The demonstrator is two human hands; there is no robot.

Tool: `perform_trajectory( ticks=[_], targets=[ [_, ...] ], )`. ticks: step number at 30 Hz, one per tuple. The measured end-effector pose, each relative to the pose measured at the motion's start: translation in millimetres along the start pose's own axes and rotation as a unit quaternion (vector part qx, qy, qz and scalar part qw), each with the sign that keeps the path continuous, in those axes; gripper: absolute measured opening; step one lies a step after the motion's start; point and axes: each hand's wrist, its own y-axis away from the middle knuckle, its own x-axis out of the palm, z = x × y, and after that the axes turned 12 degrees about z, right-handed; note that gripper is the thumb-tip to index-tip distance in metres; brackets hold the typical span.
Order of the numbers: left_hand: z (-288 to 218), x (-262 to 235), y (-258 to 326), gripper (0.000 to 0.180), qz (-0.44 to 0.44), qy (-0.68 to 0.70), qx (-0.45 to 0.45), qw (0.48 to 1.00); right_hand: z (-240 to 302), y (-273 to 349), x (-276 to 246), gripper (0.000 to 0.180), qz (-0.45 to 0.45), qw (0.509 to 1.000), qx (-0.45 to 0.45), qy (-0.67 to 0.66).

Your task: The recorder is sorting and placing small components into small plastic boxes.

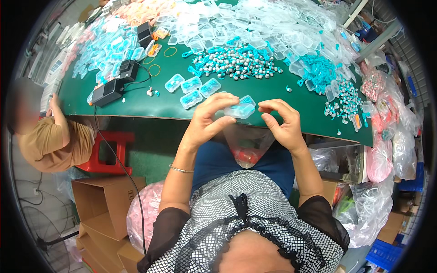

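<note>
My left hand (209, 119) grips a small transparent plastic case (242, 109) with something blue inside, just over the table's near edge. To the right of that case, my right hand (283, 122) has its fingers curved and its thumb apart from them, with nothing visible between. Several similar filled cases (191, 85) lie on the green table (159, 102) in front of my left hand. Farther off sits a heap of small silvery pieces with teal cords (236, 61). A second teal cord bundle (318, 68) and loose silvery beads (348, 100) lie at the right.
A large pile of transparent cases (255, 22) covers the far side. Black boxes (107, 92) with a cable stand at the left, near blue-filled cases (111, 43). Another person (54, 136) sits left by a red stool (107, 152). A cardboard box (102, 204) is on the floor.
</note>
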Motion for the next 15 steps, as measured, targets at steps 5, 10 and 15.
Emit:
perform_trajectory(
  ticks=[5, 10, 15],
  targets=[
    [2.6, 0.0, -1.6, 0.043, -0.003, -0.062, 0.021, 0.998, 2.7, -3.0, 9.4, 0.035, 0.005, 0.999, -0.016, -0.047],
    [9.8, 5.6, -3.2, 0.046, -0.043, -0.108, 0.058, 0.992, 8.6, -7.3, 17.9, 0.047, -0.013, 0.999, -0.038, -0.009],
    [5.1, 11.6, -5.4, 0.052, -0.048, -0.218, 0.060, 0.973, 7.4, -6.6, 22.0, 0.049, -0.015, 1.000, -0.021, 0.016]
  ],
)
